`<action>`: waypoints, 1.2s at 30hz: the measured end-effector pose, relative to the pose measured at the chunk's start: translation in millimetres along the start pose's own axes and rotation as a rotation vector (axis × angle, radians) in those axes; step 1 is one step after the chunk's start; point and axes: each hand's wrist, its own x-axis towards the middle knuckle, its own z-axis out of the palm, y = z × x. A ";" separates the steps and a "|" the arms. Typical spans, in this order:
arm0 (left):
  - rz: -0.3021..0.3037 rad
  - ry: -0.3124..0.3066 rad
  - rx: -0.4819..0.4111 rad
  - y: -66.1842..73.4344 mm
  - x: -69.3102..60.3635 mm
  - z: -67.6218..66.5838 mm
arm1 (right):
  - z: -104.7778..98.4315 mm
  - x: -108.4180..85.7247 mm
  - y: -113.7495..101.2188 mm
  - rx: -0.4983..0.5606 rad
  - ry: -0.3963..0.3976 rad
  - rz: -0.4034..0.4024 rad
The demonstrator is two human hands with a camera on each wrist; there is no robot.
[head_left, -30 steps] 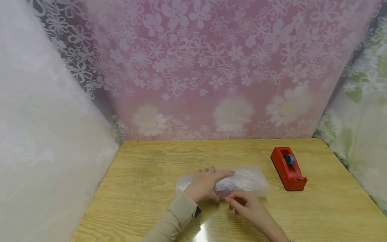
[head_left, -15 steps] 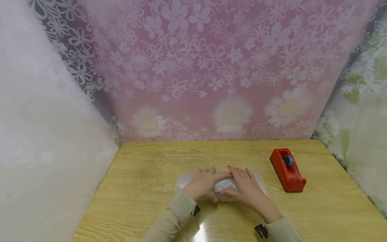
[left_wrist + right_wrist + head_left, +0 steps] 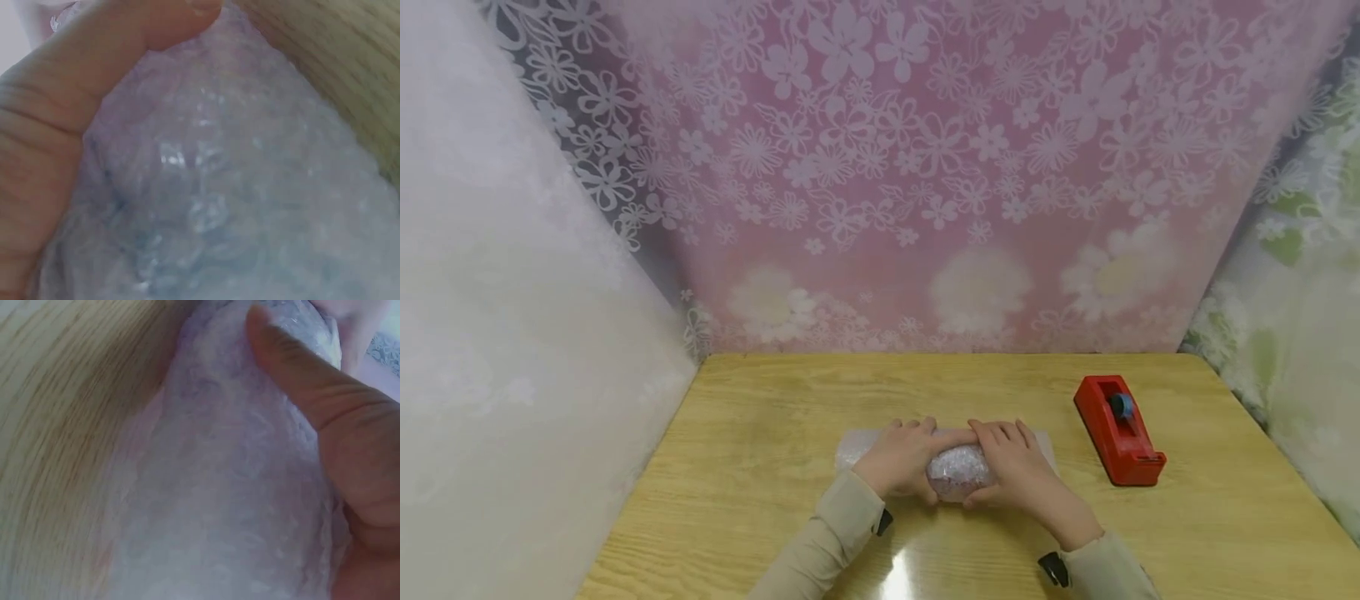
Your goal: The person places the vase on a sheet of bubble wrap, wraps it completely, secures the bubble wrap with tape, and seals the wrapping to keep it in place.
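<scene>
A bundle in clear bubble wrap (image 3: 958,473) lies lengthwise across the table, near its front middle. Something pinkish-purple shows faintly through the wrap (image 3: 206,150), but its kind cannot be made out. My left hand (image 3: 897,462) grips the bundle left of centre, fingers over the far side and thumb on the near side. Opposite it, my right hand (image 3: 1021,473) holds the right part in the same way. In the right wrist view, the thumb (image 3: 312,387) presses along the wrapped surface. Loose wrap ends stick out beyond both hands.
A red tape dispenser (image 3: 1120,433) with a small roll of tape stands to the right of the bundle on the wooden table (image 3: 760,408). Flowered curtains (image 3: 925,208) hang behind and at both sides.
My right hand has come up from the bundle's near edge and now grips its right part. The wrap there looks more tightly rolled. My left hand has stayed nearly in place.
</scene>
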 end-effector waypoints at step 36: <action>-0.198 0.174 0.202 -26.4 7.9 11.2 | 12.0 33.6 30.7 -0.175 0.109 -0.043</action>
